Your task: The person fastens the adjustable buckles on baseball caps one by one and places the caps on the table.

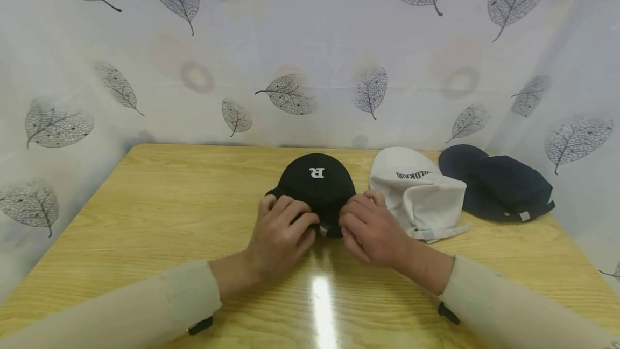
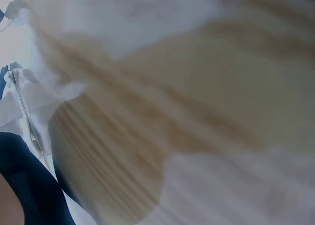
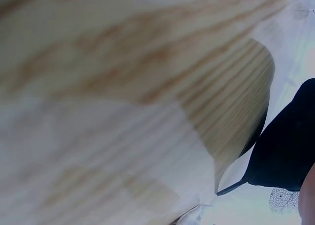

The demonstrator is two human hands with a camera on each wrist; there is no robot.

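Note:
A black baseball cap [image 1: 315, 176] with a white letter R lies at the middle of the table, a small light buckle showing near its front edge. My left hand [image 1: 286, 230] grips its left side with curled fingers. On the opposite side, my right hand [image 1: 372, 228] holds the cap's edge, fingers bent over it. In the left wrist view, dark cap fabric [image 2: 34, 185] shows beside a bit of finger [image 2: 9, 208]. The right wrist view likewise has the dark cap [image 3: 285, 141] by a fingertip [image 3: 308, 200]. My thumbs are mostly hidden.
Right of the black cap lies a white cap [image 1: 431, 198] with dark lettering, close to my right hand. A navy cap [image 1: 508, 185] sits farther right, near the table's right edge. Behind the wooden table [image 1: 184, 193] hangs a leaf-patterned curtain [image 1: 310, 42].

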